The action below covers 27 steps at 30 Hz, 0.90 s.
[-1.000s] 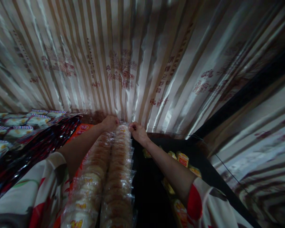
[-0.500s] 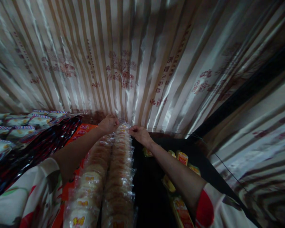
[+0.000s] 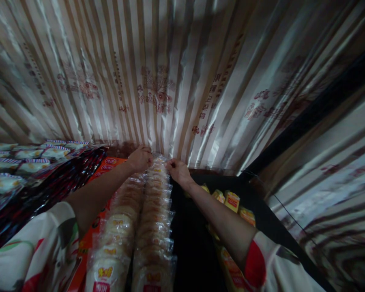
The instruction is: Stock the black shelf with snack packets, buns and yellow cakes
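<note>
At the far end of a long row of round flat pastries in clear wrappers (image 3: 153,231), both my hands reach forward, one on each side of the last pack. My left hand (image 3: 140,159) is closed, its fingertips at the left edge of a clear-wrapped pastry (image 3: 158,161). Pinched at the right edge of that wrapper is my right hand (image 3: 178,171), thumb and fingers together. A second row of wrapped pastries (image 3: 123,223) runs alongside on the left, partly behind my left forearm. The wrappers' gripped edges are small and dim.
An orange box (image 3: 108,164) lies left of the rows, beside dark red shiny packs (image 3: 57,186). White packs with striped edges (image 3: 33,165) sit far left. Yellow packs (image 3: 232,201) stand on the black surface (image 3: 188,235) to the right. A printed striped sheet (image 3: 158,81) rises behind.
The view has shifted slightly, so the rows and packs sit a little differently in the picture. Both hands stay at the same wrapped pastry with barely any movement.
</note>
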### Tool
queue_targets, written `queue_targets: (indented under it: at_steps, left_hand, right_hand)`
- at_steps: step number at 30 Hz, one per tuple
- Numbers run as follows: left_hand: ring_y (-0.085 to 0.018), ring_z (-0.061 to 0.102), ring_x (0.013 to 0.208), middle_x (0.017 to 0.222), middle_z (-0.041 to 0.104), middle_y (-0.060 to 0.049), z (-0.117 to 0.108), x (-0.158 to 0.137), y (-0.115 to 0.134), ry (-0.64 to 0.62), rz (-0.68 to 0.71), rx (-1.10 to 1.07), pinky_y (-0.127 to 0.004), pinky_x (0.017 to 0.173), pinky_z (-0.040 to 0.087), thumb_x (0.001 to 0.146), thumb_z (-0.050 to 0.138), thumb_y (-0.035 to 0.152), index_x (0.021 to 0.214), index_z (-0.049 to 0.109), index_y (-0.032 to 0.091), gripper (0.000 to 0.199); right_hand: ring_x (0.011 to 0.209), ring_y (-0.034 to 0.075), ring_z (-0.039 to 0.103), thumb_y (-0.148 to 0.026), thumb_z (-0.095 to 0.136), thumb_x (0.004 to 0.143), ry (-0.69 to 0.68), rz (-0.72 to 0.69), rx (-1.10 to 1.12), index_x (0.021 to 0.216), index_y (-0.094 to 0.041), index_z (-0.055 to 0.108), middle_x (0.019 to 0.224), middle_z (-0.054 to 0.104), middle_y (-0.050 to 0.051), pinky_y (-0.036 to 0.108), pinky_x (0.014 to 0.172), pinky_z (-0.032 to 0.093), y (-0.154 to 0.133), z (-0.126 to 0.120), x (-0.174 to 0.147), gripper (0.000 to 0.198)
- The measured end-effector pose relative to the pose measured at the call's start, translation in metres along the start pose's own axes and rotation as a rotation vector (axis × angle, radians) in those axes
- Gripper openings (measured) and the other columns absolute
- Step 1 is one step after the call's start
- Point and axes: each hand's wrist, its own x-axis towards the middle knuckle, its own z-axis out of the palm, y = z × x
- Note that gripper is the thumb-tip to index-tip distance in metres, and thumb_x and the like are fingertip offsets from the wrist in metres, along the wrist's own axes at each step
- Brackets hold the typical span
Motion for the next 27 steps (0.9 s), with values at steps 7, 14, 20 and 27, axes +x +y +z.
queue_targets:
  at_steps: [7, 14, 20, 27]
  left_hand:
    - [-0.017, 0.058, 0.09, 0.084, 0.07, -0.003, 0.002, -0.004, 0.005, -0.036, -0.186, -0.012, -0.027, 0.083, 0.043, 0.076, 0.052, 0.017, 0.078, 0.069, 0.019, 0.017]
    - [-0.017, 0.061, 0.085, 0.083, 0.069, -0.004, 0.003, -0.007, 0.006, -0.002, -0.275, -0.07, -0.025, 0.078, 0.045, 0.076, 0.053, 0.017, 0.079, 0.068, 0.019, 0.015]
    - [-0.016, 0.061, 0.085, 0.085, 0.069, -0.003, 0.001, -0.009, 0.007, -0.022, -0.287, -0.074, -0.024, 0.076, 0.046, 0.077, 0.053, 0.019, 0.081, 0.068, 0.02, 0.016]
    - [-0.016, 0.061, 0.085, 0.082, 0.069, -0.003, 0.004, -0.01, 0.006, 0.0, -0.271, -0.09, -0.025, 0.077, 0.046, 0.076, 0.052, 0.019, 0.078, 0.067, 0.02, 0.015]
  right_hand:
    - [0.07, 0.012, 0.058, -0.02, 0.057, 0.078, 0.093, -0.06, -0.019, 0.088, -0.018, 0.06, 0.079, 0.064, 0.001, 0.021, 0.066, 0.042, 0.001, -0.006, -0.009, 0.01]
    - [0.063, 0.011, 0.056, -0.035, 0.052, 0.083, -0.03, -0.19, -0.094, 0.075, -0.02, 0.064, 0.069, 0.064, -0.002, 0.02, 0.059, 0.039, -0.004, -0.021, -0.021, 0.02]
    - [0.071, 0.012, 0.061, -0.028, 0.061, 0.079, -0.176, -0.164, -0.144, 0.081, -0.022, 0.07, 0.076, 0.069, -0.001, 0.02, 0.062, 0.042, -0.01, -0.022, -0.022, 0.011]
    - [0.074, 0.014, 0.064, -0.029, 0.061, 0.079, -0.229, -0.172, -0.185, 0.083, -0.025, 0.073, 0.077, 0.071, -0.002, 0.021, 0.061, 0.042, -0.021, -0.024, -0.024, 0.013]
